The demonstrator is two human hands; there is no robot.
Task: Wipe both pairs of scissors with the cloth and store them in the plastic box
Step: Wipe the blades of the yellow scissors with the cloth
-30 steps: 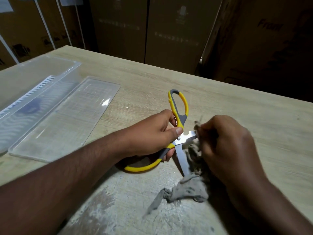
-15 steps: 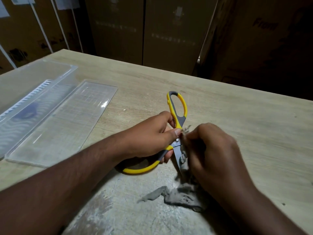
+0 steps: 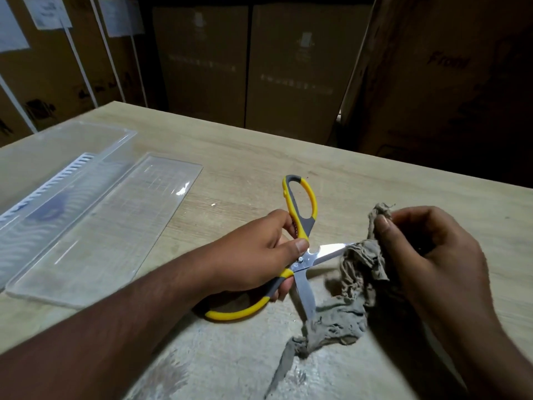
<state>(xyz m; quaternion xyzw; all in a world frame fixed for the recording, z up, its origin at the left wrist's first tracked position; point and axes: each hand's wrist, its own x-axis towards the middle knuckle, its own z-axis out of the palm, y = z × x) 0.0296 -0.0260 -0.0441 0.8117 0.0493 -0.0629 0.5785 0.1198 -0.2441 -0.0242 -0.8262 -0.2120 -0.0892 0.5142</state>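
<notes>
My left hand [image 3: 259, 255] grips the yellow-and-grey scissors [image 3: 301, 255] at the middle of the frame, thumb pressed near the pivot and fingers curled round the handles. The blades stand wide open: one points right, toward the cloth, the other points down toward the lower middle of the frame. My right hand [image 3: 432, 255], at the right, pinches the crumpled grey cloth [image 3: 357, 272] between thumb and fingers; the cloth covers the tip of the right-pointing blade and trails down onto the wooden table [image 3: 259, 157]. My two hands are apart, with the shiny blade between them. At the left of the frame, well apart from the scissors, sits the clear plastic box [image 3: 52, 180], its flat clear lid [image 3: 115, 226] lying just beside it.
</notes>
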